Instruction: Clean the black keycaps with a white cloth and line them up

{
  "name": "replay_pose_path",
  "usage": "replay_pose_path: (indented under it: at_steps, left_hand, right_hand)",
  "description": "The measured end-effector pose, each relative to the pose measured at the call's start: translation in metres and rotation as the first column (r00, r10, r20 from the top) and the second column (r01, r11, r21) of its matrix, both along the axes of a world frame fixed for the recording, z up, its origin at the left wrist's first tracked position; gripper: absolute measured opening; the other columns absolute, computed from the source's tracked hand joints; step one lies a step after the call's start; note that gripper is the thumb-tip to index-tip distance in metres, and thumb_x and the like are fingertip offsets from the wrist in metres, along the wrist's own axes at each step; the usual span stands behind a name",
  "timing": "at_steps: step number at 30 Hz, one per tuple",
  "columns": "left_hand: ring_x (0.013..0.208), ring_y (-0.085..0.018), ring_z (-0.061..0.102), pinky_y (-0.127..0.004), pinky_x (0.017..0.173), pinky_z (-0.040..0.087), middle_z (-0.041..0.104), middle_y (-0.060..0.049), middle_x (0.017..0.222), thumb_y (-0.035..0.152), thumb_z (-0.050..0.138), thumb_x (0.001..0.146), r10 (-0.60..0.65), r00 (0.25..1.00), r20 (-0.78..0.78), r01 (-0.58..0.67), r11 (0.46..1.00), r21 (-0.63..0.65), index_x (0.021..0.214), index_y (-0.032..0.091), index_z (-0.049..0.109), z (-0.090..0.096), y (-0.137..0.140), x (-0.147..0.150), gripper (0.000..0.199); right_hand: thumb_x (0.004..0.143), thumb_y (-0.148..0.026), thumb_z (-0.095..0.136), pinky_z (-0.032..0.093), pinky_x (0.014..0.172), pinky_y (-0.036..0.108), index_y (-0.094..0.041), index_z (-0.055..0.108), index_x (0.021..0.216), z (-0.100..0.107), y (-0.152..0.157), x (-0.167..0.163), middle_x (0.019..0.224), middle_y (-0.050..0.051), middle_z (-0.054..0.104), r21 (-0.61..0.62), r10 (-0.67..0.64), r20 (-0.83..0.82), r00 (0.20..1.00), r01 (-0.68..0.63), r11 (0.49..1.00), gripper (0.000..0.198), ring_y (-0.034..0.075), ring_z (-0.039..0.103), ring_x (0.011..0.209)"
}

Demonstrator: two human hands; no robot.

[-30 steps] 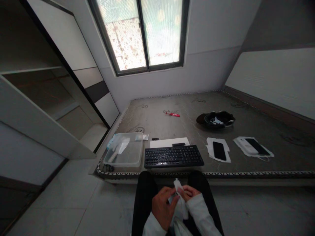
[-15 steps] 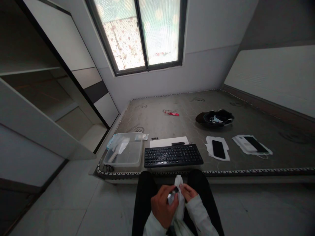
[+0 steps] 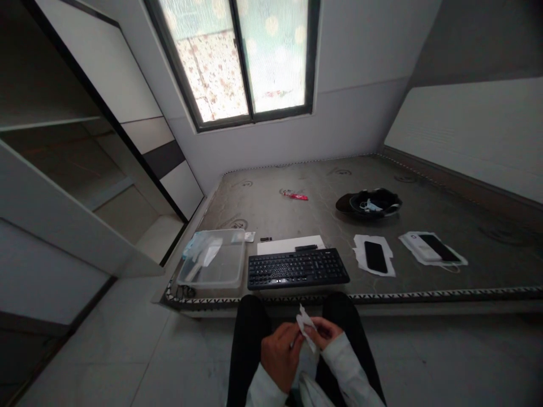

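Observation:
Between my legs, over the floor in front of the bed, my two hands meet. My right hand [image 3: 326, 332] is closed, its fingers pinching a thin white wipe [image 3: 306, 323] that sticks up in a crumpled fold. My left hand [image 3: 280, 351] is closed beside it, fingertips touching the wipe's lower left side. Whatever it grips is hidden by the fingers and the wipe. More pale cloth or tissue hangs below the hands. Closest ahead of them, on the mattress edge, lies a black keyboard [image 3: 297, 268].
A clear plastic box [image 3: 231, 274] stands left of the keyboard on the mattress [image 3: 263, 203]. White paper [image 3: 275, 247] lies behind the keyboard. Rightward are a dark phone [image 3: 375, 257], another phone [image 3: 436, 249] on white wrapping and a dark cap [image 3: 379, 203]. A red strip [image 3: 297, 196] lies farther back.
The wipe has folded over and hangs differently, lower at its top. A small dark item seen between my left fingers before is now covered. My hands have drawn closer together.

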State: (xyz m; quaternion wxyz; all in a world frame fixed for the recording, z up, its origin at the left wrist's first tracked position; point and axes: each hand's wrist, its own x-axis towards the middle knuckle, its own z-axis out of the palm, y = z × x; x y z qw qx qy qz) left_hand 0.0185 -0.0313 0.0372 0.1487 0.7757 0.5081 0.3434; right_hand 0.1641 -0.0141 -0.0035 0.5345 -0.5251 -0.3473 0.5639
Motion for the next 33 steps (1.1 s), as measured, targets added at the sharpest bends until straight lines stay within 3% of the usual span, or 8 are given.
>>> replay_pose_path:
  at_steps: [5, 12, 17, 20, 25, 28, 33]
  left_hand:
    - [0.076, -0.014, 0.070, -0.021, 0.069, 0.057, 0.074, -0.003, 0.089, 0.035, 0.055, 0.089, 0.007, 0.999, 0.037, -0.007, 1.000, 0.001, 0.110, 0.026, 0.068, -0.003, 0.001, -0.005, 0.026]
    - [0.068, -0.015, 0.071, -0.022, 0.064, 0.057, 0.075, -0.004, 0.084, 0.034, 0.051, 0.091, 0.026, 0.998, -0.054, -0.023, 0.998, 0.059, 0.101, 0.022, 0.072, -0.002, 0.000, -0.007, 0.025]
    - [0.083, -0.017, 0.072, -0.024, 0.076, 0.058, 0.075, -0.004, 0.095, 0.030, 0.051, 0.091, -0.028, 0.998, 0.050, 0.027, 0.999, 0.023, 0.104, 0.023, 0.070, -0.004, 0.002, -0.005, 0.024]
    - [0.084, -0.017, 0.072, -0.022, 0.074, 0.058, 0.075, -0.005, 0.100, 0.030, 0.057, 0.088, 0.018, 0.984, 0.176, -0.022, 1.000, 0.018, 0.108, 0.022, 0.069, -0.004, 0.003, -0.003, 0.024]
    - [0.051, -0.009, 0.059, -0.020, 0.052, 0.052, 0.074, -0.005, 0.090, 0.031, 0.063, 0.083, 0.179, 0.956, 0.233, -0.163, 0.983, -0.083, 0.098, 0.020, 0.071, 0.007, 0.007, -0.005, 0.021]
    - [0.048, -0.007, 0.051, -0.020, 0.049, 0.047, 0.070, -0.003, 0.081, 0.034, 0.064, 0.082, 0.236, 0.939, 0.249, -0.208, 0.969, -0.134, 0.094, 0.019, 0.071, 0.016, 0.013, -0.009, 0.020]
    - [0.050, -0.008, 0.048, -0.020, 0.051, 0.044, 0.065, -0.002, 0.072, 0.041, 0.069, 0.077, 0.279, 0.903, 0.326, -0.220, 0.954, -0.205, 0.093, 0.018, 0.073, 0.021, 0.025, -0.014, 0.029]
  right_hand:
    - [0.048, -0.062, 0.078, 0.056, 0.066, 0.034, -0.019, 0.078, 0.068, -0.002, 0.000, -0.002, 0.071, 0.010, 0.077, -0.030, 0.038, -0.009, 0.999, -0.038, 0.999, 0.048, 0.025, 0.070, 0.066]
    - [0.050, -0.059, 0.079, 0.056, 0.063, 0.033, -0.018, 0.079, 0.069, 0.001, 0.003, 0.002, 0.069, 0.009, 0.076, -0.044, 0.113, 0.015, 0.993, -0.112, 0.993, 0.045, 0.024, 0.069, 0.063]
    - [0.047, -0.059, 0.080, 0.054, 0.056, 0.032, -0.017, 0.077, 0.065, 0.003, 0.006, 0.003, 0.060, 0.007, 0.073, -0.072, 0.095, 0.022, 0.995, -0.093, 0.993, 0.045, 0.022, 0.065, 0.055]
    - [0.044, -0.064, 0.079, 0.054, 0.057, 0.032, -0.018, 0.075, 0.064, 0.004, 0.008, 0.000, 0.061, 0.007, 0.072, -0.082, 0.050, 0.009, 0.999, -0.049, 0.995, 0.051, 0.024, 0.066, 0.059]
    - [0.045, -0.072, 0.073, 0.054, 0.062, 0.033, -0.017, 0.073, 0.072, 0.004, 0.008, -0.004, 0.069, 0.010, 0.074, -0.114, -0.053, -0.015, 0.998, 0.051, 0.992, 0.061, 0.026, 0.067, 0.066]
    - [0.046, -0.072, 0.072, 0.054, 0.062, 0.034, -0.017, 0.072, 0.074, 0.001, 0.009, -0.002, 0.072, 0.010, 0.074, -0.119, -0.128, -0.009, 0.992, 0.126, 0.985, 0.062, 0.027, 0.067, 0.068]
    - [0.051, -0.070, 0.072, 0.053, 0.059, 0.034, -0.018, 0.071, 0.073, -0.005, 0.012, 0.006, 0.069, 0.008, 0.073, -0.071, -0.059, 0.033, 0.998, 0.062, 0.996, 0.056, 0.026, 0.066, 0.064]
